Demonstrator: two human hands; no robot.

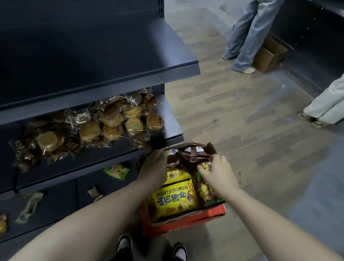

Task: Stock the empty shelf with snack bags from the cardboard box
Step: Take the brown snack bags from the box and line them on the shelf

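A red cardboard box [183,221] stands on the floor at my feet, packed with yellow snack bags [173,200] and brown ones. My left hand [155,167] reaches into the box's left side, fingers curled over the top of a yellow bag. My right hand [218,172] pinches the top of a brown snack bag [195,157] at the box's far right. The dark empty shelf [90,59] sits above on the left. The shelf below it [172,118] holds several wrapped round cakes [110,124].
Lower shelves at left carry a green bag [117,171] and a few small packets [29,207]. Two people's legs [247,33] [336,95] stand on the wooden floor at the right, beside a brown cardboard box [269,55] and a dark counter.
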